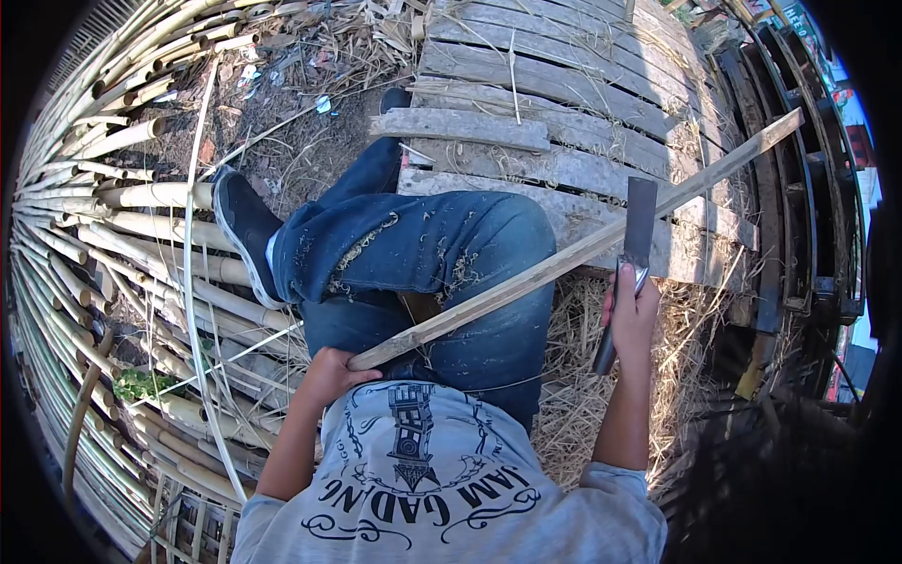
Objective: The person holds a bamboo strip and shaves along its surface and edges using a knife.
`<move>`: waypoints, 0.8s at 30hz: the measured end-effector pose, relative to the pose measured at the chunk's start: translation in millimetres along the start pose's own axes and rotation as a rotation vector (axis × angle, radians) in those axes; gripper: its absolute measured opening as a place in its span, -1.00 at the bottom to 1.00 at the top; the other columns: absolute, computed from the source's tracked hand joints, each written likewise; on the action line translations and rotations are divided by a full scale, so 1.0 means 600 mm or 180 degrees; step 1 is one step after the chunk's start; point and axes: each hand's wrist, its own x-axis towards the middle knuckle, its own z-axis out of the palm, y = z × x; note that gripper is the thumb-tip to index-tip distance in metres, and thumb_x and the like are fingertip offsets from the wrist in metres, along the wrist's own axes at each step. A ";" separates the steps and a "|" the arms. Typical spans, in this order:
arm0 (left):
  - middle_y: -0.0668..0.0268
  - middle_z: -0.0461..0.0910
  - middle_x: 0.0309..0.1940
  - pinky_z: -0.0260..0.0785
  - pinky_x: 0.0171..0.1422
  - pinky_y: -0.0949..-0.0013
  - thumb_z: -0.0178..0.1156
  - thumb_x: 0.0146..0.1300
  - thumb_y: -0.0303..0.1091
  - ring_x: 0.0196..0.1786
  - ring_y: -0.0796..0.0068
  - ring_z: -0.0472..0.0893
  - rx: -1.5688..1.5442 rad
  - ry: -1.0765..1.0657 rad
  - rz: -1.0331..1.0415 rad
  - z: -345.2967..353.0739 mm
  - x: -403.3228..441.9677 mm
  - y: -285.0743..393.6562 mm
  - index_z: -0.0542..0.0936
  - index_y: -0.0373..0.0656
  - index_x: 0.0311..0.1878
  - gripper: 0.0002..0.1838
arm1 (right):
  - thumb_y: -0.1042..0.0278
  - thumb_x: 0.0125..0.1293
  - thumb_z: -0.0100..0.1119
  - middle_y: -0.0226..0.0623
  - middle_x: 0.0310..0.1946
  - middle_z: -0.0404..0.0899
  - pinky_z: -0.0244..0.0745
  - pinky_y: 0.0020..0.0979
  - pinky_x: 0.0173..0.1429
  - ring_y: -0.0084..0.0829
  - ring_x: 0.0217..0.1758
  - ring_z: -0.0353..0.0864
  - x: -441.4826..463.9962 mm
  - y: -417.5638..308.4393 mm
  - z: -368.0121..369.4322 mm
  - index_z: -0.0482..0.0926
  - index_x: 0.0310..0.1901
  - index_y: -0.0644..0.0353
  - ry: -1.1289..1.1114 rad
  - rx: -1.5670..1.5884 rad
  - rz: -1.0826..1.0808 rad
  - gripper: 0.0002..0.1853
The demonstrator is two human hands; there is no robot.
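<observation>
A long wooden strip (526,280) runs diagonally across my lap, from my waist up to the right over the slatted platform. My left hand (336,376) is closed around its lower end. My right hand (631,315) grips the dark handle of a wide-bladed cleaver (641,221). The blade points away from me and is upright in view, beside the strip and overlapping it. Whether blade and strip touch, I cannot tell. Shavings cling to my jeans (395,254).
Cut bamboo poles (160,195) are stacked along the left. A slatted wooden platform (583,94) lies ahead, with a loose board (460,127) on it. Straw-like shavings (583,376) cover the ground at right. Pallets (799,188) stand at far right.
</observation>
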 end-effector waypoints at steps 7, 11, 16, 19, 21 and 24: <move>0.03 0.50 -0.68 0.35 -0.42 0.23 0.52 -0.04 -0.04 -0.64 0.20 0.44 0.0191 -0.0325 -0.0427 -0.004 0.012 0.009 0.62 -0.40 -0.48 -0.49 | 0.14 0.47 0.01 -0.46 -0.72 0.37 0.20 -0.57 -0.65 -0.69 -0.73 0.33 -0.023 0.009 0.003 0.46 -0.37 0.27 -0.0309 -0.0081 -0.0018 -0.65; 0.00 0.49 -0.70 0.37 -0.44 0.20 0.50 -0.05 0.02 -0.64 0.05 0.48 0.0374 -0.0025 -0.0344 0.000 0.004 0.030 0.62 -0.39 -0.53 -0.46 | 0.10 0.48 0.00 -0.49 -0.73 0.34 0.17 -0.58 -0.65 -0.68 -0.73 0.31 0.014 -0.011 -0.033 0.46 -0.41 0.23 0.0018 -0.0192 0.0021 -0.62; -0.01 0.50 -0.69 0.39 -0.42 0.19 0.50 -0.05 0.04 -0.59 0.02 0.54 0.0427 0.0081 -0.0292 0.010 -0.005 0.027 0.64 -0.36 -0.52 -0.47 | 0.12 0.49 -0.02 -0.49 -0.74 0.34 0.19 -0.58 -0.66 -0.68 -0.73 0.34 -0.013 -0.004 -0.015 0.45 -0.41 0.23 0.0086 0.0143 0.0116 -0.63; 0.04 0.52 -0.70 0.40 -0.43 0.20 0.49 -0.05 0.05 -0.60 0.08 0.55 0.0446 -0.0144 -0.0273 0.003 -0.002 0.024 0.65 -0.34 -0.52 -0.48 | 0.19 0.46 0.03 -0.46 -0.72 0.38 0.22 -0.57 -0.65 -0.69 -0.71 0.37 -0.061 0.018 0.004 0.45 -0.39 0.25 -0.0121 0.0046 -0.0081 -0.68; 0.09 0.53 -0.72 0.40 -0.44 0.23 0.49 -0.04 0.04 -0.63 0.15 0.56 0.0501 -0.0390 -0.0294 -0.007 0.002 0.020 0.66 -0.32 -0.53 -0.49 | 0.27 0.43 0.09 -0.47 -0.69 0.39 0.21 -0.56 -0.60 -0.71 -0.68 0.33 -0.084 0.022 0.014 0.47 -0.40 0.26 -0.0011 0.0501 0.0037 -0.73; 0.33 0.55 -0.70 0.27 -0.50 0.43 0.47 0.08 -0.07 -0.62 0.65 0.41 -0.0214 -0.1499 -0.0970 -0.029 0.015 0.023 0.64 -0.31 -0.53 -0.57 | 0.33 0.39 0.14 -0.51 -0.68 0.35 0.17 -0.55 -0.55 -0.72 -0.65 0.24 -0.085 0.038 0.010 0.51 -0.37 0.30 0.0182 -0.0164 -0.0220 -0.78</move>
